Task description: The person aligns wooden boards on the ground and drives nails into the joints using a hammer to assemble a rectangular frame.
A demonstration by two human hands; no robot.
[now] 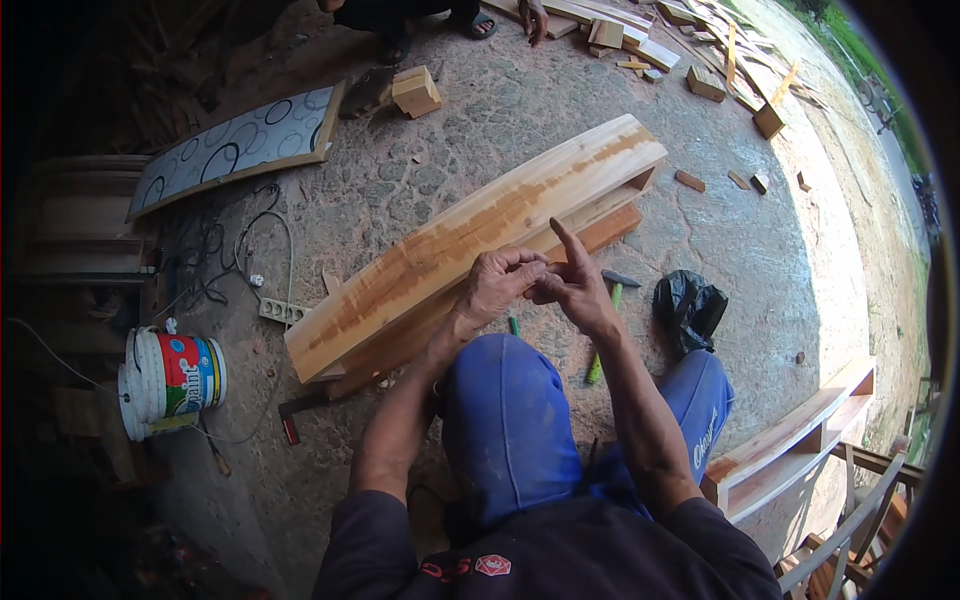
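Note:
In front of my knees, my left hand (498,287) and my right hand (580,288) meet, fingertips pinched together. One finger of the right hand points out straight; anything between the fingertips is too small to make out. Just beyond them lies a long, slightly curved wooden frame (480,225), set diagonally on the ground, with brown stain-like patches along its pale top board. A hammer with a green handle (604,345) rests on the ground beside my right forearm. A crumpled black plastic bag (690,308) sits to its right.
White paint bucket (150,380) and power strip (283,312) with cables stand left. A circle-patterned panel (240,145) lies far left, a wood block (416,92) beyond. Another person's hand (533,20) shows at the top. A second wooden frame (790,450) is right, scrap wood (705,85) far right.

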